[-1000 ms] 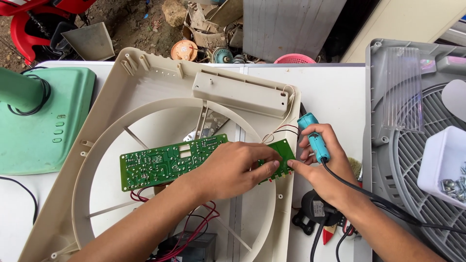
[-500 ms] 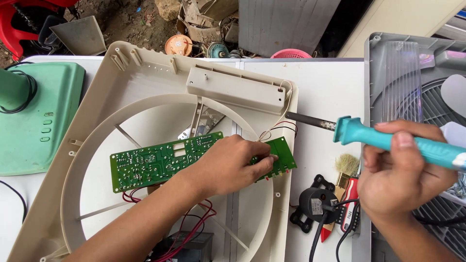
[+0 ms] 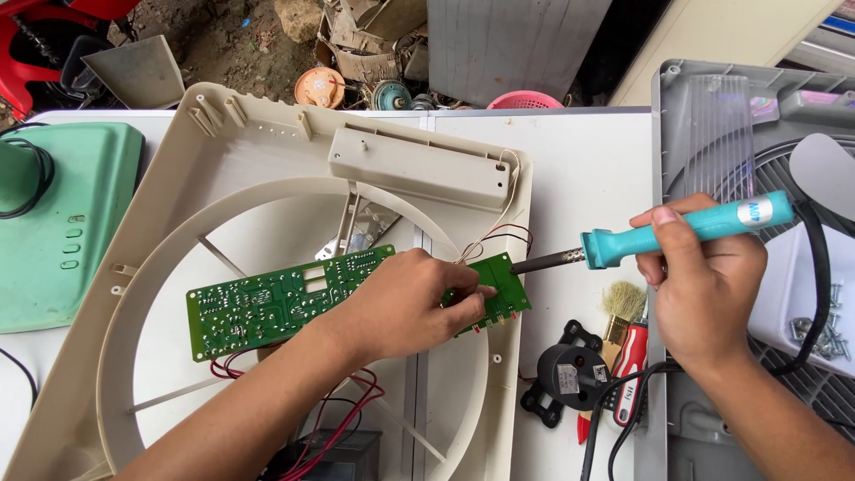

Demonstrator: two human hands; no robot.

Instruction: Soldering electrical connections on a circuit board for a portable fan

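Two hands work over a cream fan housing (image 3: pixel 267 151) on the white counter (image 3: pixel 588 169): the left hand (image 3: pixel 401 307) clamps a long green circuit board (image 3: pixel 267 303) across its round opening, while the right hand (image 3: pixel 704 281) grips a teal soldering iron (image 3: pixel 677 233), tip just right of the board. A slip could likely scorch fingers, the red wires (image 3: pixel 343 419) or plastic.

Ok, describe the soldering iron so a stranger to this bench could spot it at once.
Start at the big cream fan frame on the white table. Just off its right edge the right hand grips a pen-like tool, the soldering iron. Its turquoise handle and dark metal tip, aimed left at the green circuit board, set it apart from the brush below.
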